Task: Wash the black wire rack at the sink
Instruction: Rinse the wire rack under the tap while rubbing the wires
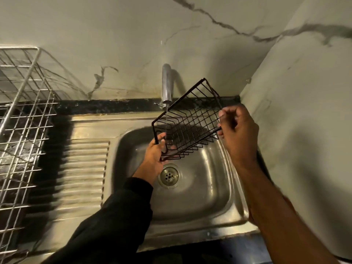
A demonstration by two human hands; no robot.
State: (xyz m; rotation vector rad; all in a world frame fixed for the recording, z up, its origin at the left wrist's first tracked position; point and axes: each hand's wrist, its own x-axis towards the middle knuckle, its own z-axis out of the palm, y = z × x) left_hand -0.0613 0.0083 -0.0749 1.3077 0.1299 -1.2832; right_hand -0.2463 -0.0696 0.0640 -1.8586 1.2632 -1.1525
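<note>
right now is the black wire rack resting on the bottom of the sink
No, the black wire rack is held tilted above the sink basin by the left hand and right hand, under the tap.

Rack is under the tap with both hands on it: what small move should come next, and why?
Probably slide the black wire rack leftward under the tap: the stream hits only its left end, near the left hand; the part by the right hand lies outside it.

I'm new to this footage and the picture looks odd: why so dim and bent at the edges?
Head view: warm, low light; hard shadow beside the silver rack on the drainboard; glare on the tap and sink; wide-angle lens curves the walls; black wire rack stays sharp, edges blur.
</note>
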